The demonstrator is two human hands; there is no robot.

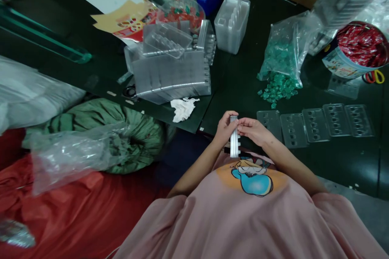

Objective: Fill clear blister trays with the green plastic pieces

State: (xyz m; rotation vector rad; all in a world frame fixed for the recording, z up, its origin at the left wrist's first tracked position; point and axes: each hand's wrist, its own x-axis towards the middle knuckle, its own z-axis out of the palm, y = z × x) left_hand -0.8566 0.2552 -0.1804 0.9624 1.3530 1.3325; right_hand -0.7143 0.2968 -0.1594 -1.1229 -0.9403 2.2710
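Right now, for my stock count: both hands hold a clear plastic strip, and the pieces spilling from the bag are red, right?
No: the head view shows those pieces are green. The left hand and right hand do hold the clear plastic strip.

green candy bag [284,48], spilling | tub of red candies [361,46], far right | clear tray stack [172,75] | crumpled tissue [182,108] below it

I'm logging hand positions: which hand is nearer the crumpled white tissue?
Left. The left hand is to the right of the crumpled white tissue and grips a clear plastic piece. The right hand grips the piece's other side, farther from the tissue.
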